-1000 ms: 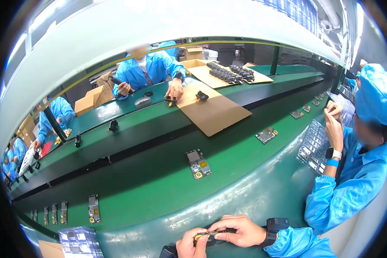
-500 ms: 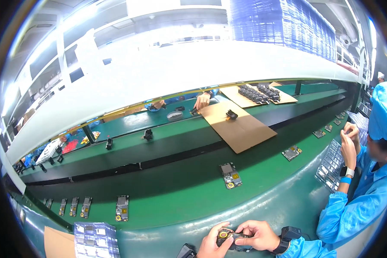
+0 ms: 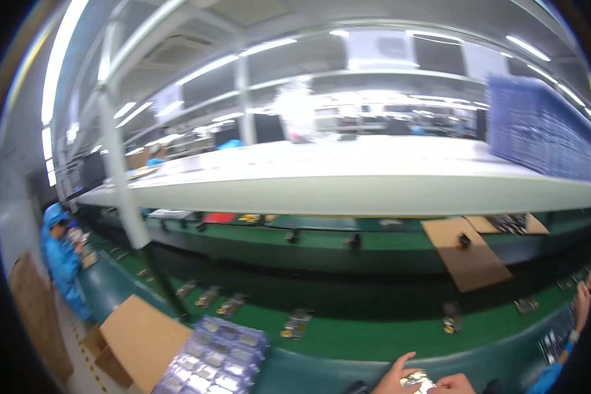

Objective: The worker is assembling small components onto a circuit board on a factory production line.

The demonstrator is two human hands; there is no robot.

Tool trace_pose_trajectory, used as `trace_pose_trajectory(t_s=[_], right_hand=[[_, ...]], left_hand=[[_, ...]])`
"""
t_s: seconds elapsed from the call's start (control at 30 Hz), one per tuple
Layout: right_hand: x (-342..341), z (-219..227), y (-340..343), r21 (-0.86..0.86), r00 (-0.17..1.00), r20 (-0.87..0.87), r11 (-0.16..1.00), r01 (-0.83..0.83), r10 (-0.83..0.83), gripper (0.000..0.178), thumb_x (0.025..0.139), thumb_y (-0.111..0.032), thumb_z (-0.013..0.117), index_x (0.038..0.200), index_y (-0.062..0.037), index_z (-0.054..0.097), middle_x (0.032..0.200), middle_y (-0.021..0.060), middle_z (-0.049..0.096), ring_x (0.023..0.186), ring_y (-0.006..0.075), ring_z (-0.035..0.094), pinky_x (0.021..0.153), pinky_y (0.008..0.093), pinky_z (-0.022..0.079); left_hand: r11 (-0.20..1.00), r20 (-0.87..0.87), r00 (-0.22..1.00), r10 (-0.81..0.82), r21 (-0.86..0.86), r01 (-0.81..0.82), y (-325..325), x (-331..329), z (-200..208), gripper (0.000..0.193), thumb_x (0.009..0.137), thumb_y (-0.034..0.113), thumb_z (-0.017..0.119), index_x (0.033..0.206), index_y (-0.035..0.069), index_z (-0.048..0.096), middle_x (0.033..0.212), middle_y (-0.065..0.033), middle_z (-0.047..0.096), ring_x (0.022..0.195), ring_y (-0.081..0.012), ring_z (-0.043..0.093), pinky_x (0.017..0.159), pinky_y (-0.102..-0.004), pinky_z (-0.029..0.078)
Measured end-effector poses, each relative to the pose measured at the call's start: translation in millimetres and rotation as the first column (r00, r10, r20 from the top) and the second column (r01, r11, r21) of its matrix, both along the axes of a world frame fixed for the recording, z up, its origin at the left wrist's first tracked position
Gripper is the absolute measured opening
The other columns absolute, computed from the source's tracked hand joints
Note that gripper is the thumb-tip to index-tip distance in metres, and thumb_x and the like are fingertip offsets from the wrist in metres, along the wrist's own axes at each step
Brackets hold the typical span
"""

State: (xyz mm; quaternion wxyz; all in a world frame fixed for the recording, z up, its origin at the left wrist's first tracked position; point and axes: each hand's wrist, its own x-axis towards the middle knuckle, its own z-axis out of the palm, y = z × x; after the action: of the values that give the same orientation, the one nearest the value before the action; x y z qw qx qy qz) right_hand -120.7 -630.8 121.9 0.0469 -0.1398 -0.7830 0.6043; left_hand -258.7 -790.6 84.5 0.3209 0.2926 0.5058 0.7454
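Note:
Low at the frame's bottom edge, my left hand (image 3: 393, 379) grips the left side of a shiny circuit board (image 3: 416, 380), one finger sticking up. My right hand (image 3: 454, 385) closes on the board's right side. Glare and motion blur hide its details, and the frame edge cuts off both hands. Beyond them on the green belt lies a circuit board with a yellow round part (image 3: 451, 320). Another belt board (image 3: 297, 324) lies further left. A dark object (image 3: 358, 387) sits just left of my left hand.
Clear plastic trays (image 3: 220, 351) stand left of my hands, beside a cardboard sheet (image 3: 144, 338). A white shelf (image 3: 348, 194) spans above the belt. A cardboard piece (image 3: 466, 259) bridges the far side. At right is a co-worker's arm (image 3: 582, 308); another person (image 3: 62, 256) works far left.
My view has swung left and up, so the belt and shelf appear shifted right. Both hands still hold the board, now lower and further right in the picture.

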Motion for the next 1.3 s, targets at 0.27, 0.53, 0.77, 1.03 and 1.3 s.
trace_pose_trajectory(t_s=[0.27, 0.53, 0.77, 1.03, 1.3], right_hand=[[-97, 19, -26, -0.622, 0.959, -0.02, 0.754, 0.21, -0.283, 0.019, 0.101, -0.021, 0.058, 0.103, -0.0034, 0.064, 0.089, 0.0055, 0.066, 0.071, 0.0115, 0.06, 0.058, 0.0235, 0.047], [-85, -24, -66, -0.281, 0.986, -0.147, 0.952, -0.12, 0.081, 0.021, 0.096, -0.004, 0.061, 0.114, 0.005, 0.066, 0.094, 0.007, 0.072, 0.079, 0.0119, 0.065, 0.071, 0.026, 0.053], [-87, -11, -77, 0.106, 0.961, -0.213, 0.982, -0.158, 0.178, 0.017, 0.094, -0.011, 0.066, 0.107, 0.0005, 0.07, 0.08, 0.005, 0.07, 0.07, 0.0107, 0.064, 0.066, 0.0261, 0.052], [-79, -4, -77, 0.182, 0.96, -0.21, 0.972, -0.148, 0.185, 0.018, 0.094, -0.013, 0.067, 0.106, -0.001, 0.07, 0.081, 0.0077, 0.072, 0.071, 0.013, 0.066, 0.066, 0.0281, 0.052], [-81, -8, -76, 0.213, 0.953, -0.221, 0.964, -0.159, 0.206, 0.018, 0.094, -0.013, 0.067, 0.107, -0.0006, 0.07, 0.082, 0.0076, 0.073, 0.074, 0.0128, 0.068, 0.066, 0.0269, 0.053]], left_hand=[[0.738, -0.265, 0.698, 0.665, 0.091, -0.669, 16, -32, -19, 0.063, 0.091, 0.0, 0.058, 0.148, 0.002, 0.03, 0.134, -0.0189, 0.048, 0.12, -0.0273, 0.05, 0.098, -0.0364, 0.047], [0.73, -0.617, 0.548, 0.566, 0.065, -0.681, -34, -67, 17, 0.04, 0.091, 0.008, 0.059, 0.13, 0.005, 0.055, 0.131, -0.0152, 0.055, 0.117, -0.0305, 0.054, 0.093, -0.0385, 0.049], [0.313, -0.957, 0.018, 0.29, 0.077, -0.947, -127, -132, 81, 0.014, 0.08, 0.01, 0.066, 0.09, 0.002, 0.07, 0.091, -0.0156, 0.071, 0.091, -0.0364, 0.065, 0.086, -0.0474, 0.049], [-0.342, -0.941, 0.082, 0.329, -0.199, -0.918, -257, -169, 56, 0.028, 0.082, 0.018, 0.067, 0.107, 0.006, 0.07, 0.113, -0.0154, 0.067, 0.11, -0.0387, 0.056, 0.092, -0.0503, 0.047], [-0.377, -0.923, 0.254, 0.288, -0.353, -0.856, -247, -172, 54, 0.039, 0.081, 0.024, 0.072, 0.117, 0.008, 0.069, 0.125, -0.009, 0.063, 0.122, -0.0381, 0.046, 0.103, -0.0515, 0.038]])
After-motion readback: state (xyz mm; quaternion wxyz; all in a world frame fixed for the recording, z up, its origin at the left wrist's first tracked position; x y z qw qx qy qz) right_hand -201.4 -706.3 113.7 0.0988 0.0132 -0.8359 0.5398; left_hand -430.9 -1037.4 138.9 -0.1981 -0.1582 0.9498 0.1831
